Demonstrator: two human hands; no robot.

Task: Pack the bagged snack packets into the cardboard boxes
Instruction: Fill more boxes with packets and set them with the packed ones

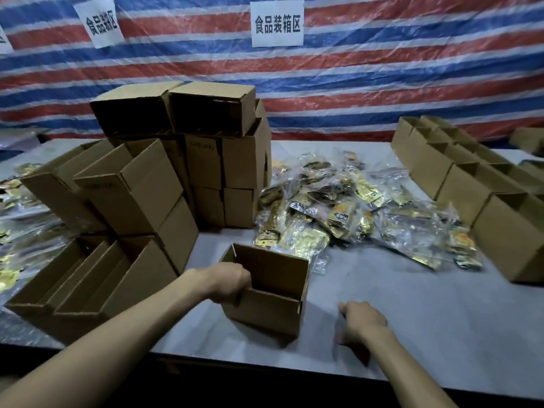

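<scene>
I see my left grip (229, 285) curled over the near-left wall of the open box (273, 310) on the counter (412, 304); my right grip (365, 319) hovers just right of that box, blurred, so I cannot tell its hold; the bagged snack packets (353, 210) lie heaped behind the box, to its right.

Striped red-white-blue tarp (382, 69) as back wall (white printed signs (276, 24) on it); grey table (412, 304), dim light.
</scene>
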